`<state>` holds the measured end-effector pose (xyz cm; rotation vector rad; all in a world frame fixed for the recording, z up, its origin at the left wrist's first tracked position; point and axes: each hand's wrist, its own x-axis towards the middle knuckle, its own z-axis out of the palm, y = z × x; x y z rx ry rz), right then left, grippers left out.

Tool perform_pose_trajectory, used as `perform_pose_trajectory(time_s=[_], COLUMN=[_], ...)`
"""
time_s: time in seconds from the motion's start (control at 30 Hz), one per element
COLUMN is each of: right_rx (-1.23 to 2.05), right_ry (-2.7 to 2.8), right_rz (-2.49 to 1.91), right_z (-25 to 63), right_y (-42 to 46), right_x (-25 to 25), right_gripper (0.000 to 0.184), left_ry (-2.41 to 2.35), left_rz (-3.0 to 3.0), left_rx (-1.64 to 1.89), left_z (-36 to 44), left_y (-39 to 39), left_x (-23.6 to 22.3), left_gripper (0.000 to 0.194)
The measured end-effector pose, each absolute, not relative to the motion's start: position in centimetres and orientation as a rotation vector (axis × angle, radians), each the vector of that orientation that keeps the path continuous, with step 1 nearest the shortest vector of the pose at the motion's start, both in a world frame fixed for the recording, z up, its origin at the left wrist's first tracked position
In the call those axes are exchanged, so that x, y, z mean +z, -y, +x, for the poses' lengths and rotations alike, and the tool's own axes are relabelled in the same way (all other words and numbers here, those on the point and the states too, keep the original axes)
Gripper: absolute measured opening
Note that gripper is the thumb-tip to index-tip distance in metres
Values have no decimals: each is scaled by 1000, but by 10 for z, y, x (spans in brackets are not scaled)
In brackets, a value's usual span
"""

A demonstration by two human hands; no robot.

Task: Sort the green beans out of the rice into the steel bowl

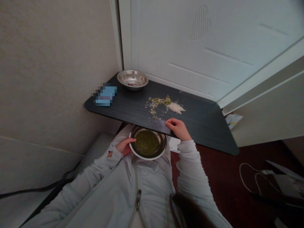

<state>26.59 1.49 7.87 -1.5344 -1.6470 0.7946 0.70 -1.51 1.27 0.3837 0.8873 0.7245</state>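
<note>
My left hand (125, 146) grips the rim of a metal bowl (163, 146) on my lap, just below the table edge. Green mung beans (147, 142) cover the bowl's bottom. Between the fingers and thumb of my right hand (177, 127) is a thin, see-through plastic scraper (160, 126), lying flat at the table's near edge above the bowl. Beyond it, white rice grains (175, 107) are heaped on the dark tabletop. Mixed beans and rice (155, 103) lie scattered to the left of that heap.
A second metal bowl (132, 79) with a small red label inside stands at the back left of the dark table (201, 122). Near it lies a blurred-out blue object (106, 95). A white door (171, 41) borders the far side. White cables (247, 177) lie on the floor at right.
</note>
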Motion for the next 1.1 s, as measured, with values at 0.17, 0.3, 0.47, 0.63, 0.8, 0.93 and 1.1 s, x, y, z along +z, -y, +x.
perform_pose_trajectory(time_s=[0.17,0.3,0.47,0.63,0.8,0.93,1.1], right_rx=[906,956,881,867,854,832,797], right_ry=[1614,1541,1487,1536,1590,1522,1533], right_rz=[-1464,-1397,-1387,-1376,-1411,-1385,-1419], right_z=[264,261,252,245,245,247,247], right_y=[-13,-15,-21,-26,-24,-24,-26], right_x=[82,85,84,80,80,80,77], right_gripper=[23,25,26,25,23,24,25], left_ry=[-894,-885,-862,-888,-902,-874,-880], left_rz=[386,379,371,352,350,359,332], left_rx=[719,722,737,759,782,781,771], left_z=[6,6,6,6,7,6,6], left_y=[15,15,14,14,14,15,15], left_x=[11,9,7,10,12,12,13], left_gripper=[40,39,39,37,37,43,41])
